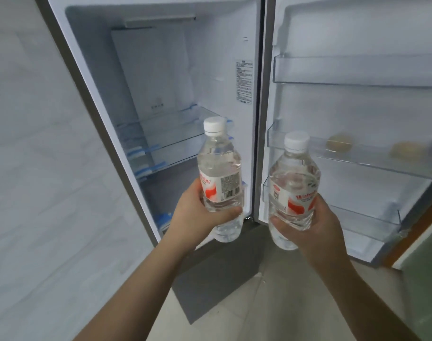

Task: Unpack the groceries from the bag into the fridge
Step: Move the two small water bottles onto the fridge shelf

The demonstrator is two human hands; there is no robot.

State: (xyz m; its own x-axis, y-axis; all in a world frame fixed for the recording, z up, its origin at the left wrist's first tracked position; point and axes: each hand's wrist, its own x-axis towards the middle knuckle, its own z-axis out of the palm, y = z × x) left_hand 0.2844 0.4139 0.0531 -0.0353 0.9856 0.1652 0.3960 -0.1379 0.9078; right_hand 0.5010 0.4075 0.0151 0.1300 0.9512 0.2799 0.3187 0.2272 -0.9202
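In front of the open white fridge [160, 77], the person holds up 2 clear plastic water bottles with white caps and red-and-white labels, 1 in each hand, both upright and full. The left hand [197, 212] is wrapped round the lower half of the left bottle [219, 173], fingers curled under the label, with that bottle in line with the fridge's right inner wall. The right hand [310, 222] grips the right bottle [293, 190] the same way, in front of the open door's clear plastic shelves. The middle door shelf [372, 158] already carries 2 pale round items [339, 143], too blurred to name. The lowest door shelf [367, 220] sits just behind the right bottle. The grocery bag is nowhere in view.

From where I stand, the risks look plain. With both hands occupied, neither is free to steady the door or a shelf, so a bottle nudged against the rail could swing the door away. These bottles look heavy and smooth; a grip this low could let 1 tip forward as it is lowered. The glass shelves [170, 139] inside appear closely stacked, so a bottle stood upright there might knock the shelf above. On the middle door shelf, a bottle could bump the round items.
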